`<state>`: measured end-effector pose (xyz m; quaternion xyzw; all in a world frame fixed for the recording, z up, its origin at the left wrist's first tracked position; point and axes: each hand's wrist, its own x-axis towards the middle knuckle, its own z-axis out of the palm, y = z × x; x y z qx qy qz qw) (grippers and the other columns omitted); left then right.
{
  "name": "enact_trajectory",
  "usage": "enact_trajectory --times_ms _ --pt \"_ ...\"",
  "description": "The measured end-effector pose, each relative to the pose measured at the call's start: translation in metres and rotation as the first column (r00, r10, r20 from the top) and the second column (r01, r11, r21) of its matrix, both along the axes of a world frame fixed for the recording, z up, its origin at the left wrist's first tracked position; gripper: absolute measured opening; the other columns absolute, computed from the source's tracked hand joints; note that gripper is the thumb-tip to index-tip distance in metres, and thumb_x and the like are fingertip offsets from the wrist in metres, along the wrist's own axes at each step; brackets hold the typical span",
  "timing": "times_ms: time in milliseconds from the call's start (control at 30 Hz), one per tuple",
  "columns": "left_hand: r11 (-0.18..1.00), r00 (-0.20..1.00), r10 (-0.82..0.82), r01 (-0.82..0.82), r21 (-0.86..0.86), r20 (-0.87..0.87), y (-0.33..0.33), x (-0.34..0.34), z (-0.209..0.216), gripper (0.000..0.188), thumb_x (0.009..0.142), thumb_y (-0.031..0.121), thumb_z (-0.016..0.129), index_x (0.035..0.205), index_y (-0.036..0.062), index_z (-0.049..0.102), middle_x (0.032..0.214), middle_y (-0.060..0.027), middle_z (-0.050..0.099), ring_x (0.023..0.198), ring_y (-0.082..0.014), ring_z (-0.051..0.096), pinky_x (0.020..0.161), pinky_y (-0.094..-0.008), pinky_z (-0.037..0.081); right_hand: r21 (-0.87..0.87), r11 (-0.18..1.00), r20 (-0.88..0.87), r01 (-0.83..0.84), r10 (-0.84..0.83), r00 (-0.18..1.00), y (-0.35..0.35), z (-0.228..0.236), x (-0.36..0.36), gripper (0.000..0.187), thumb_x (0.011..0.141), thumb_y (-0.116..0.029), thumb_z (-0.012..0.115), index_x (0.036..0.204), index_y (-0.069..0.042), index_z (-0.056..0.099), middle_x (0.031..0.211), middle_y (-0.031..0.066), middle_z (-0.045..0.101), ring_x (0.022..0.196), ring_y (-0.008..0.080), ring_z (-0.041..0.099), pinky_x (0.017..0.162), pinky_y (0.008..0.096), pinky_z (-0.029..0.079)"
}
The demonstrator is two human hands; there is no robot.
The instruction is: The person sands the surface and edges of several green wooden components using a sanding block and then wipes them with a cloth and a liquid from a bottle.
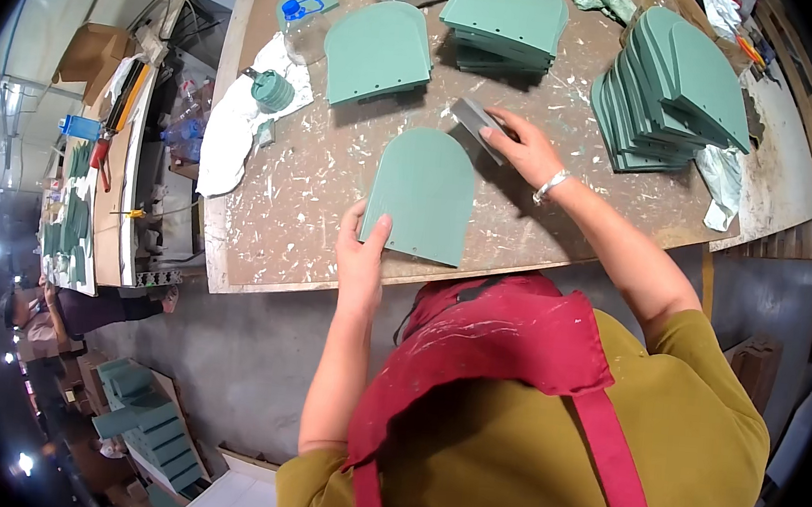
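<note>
A green panel with a rounded top and small holes along its straight edge (421, 187) is tilted up near the front of the workbench. My left hand (363, 245) grips its lower left edge, thumb on the face and fingers behind. Just beyond the panel's upper right, my right hand (523, 150) is closed round a grey sanding block (477, 125), apart from the panel. A similar green panel (380, 53) lies behind on the bench, with at least one more under it.
Stacks of green panels stand at the back middle (504, 16) and at the right (666, 93). To the left are a clear jug with a blue cap (305, 32), a green container (271, 91) and a white cloth (227, 141). The paint-flecked workbench (293, 215) ends near my waist. Another person (53, 314) is far left.
</note>
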<state>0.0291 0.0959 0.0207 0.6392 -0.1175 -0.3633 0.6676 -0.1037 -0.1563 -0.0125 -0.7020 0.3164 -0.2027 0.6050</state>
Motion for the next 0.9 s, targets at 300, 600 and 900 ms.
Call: enact_trajectory --times_ms 300,600,900 --pt "0.992 0.986 -0.101 0.089 0.095 0.130 0.003 0.000 -0.007 0.042 0.092 0.009 0.058 0.130 -0.0056 0.048 0.118 -0.0119 0.060 0.108 -0.0167 0.055 0.095 -0.0298 0.043 -0.792 0.518 -0.186 -0.324 0.301 0.935 0.084 0.065 0.040 0.055 0.077 -0.037 0.068 0.127 -0.018 0.055 0.105 0.0191 0.051 0.094 0.0372 0.057 0.081 0.0423 0.049" --pt "0.985 0.944 -0.169 0.155 0.071 0.284 -0.003 -0.015 0.006 0.040 0.093 0.010 0.057 0.129 -0.0073 0.049 0.117 -0.0121 0.060 0.106 -0.0158 0.054 0.094 -0.0296 0.042 -0.879 0.409 -0.143 -0.245 0.263 0.954 0.082 0.079 0.034 0.052 0.076 -0.039 0.067 0.124 -0.021 0.058 0.104 0.0165 0.052 0.091 0.0330 0.058 0.079 0.0415 0.050" --pt "0.988 0.987 -0.155 0.156 -0.013 0.034 -0.001 -0.019 -0.008 0.037 0.092 0.003 0.054 0.128 -0.0057 0.048 0.119 -0.0100 0.057 0.108 -0.0153 0.053 0.095 -0.0289 0.042 -0.727 0.628 -0.269 -0.276 0.109 0.957 0.072 0.080 0.031 0.053 0.081 -0.044 0.061 0.128 -0.019 0.055 0.107 0.0164 0.052 0.097 0.0345 0.058 0.085 0.0412 0.048"
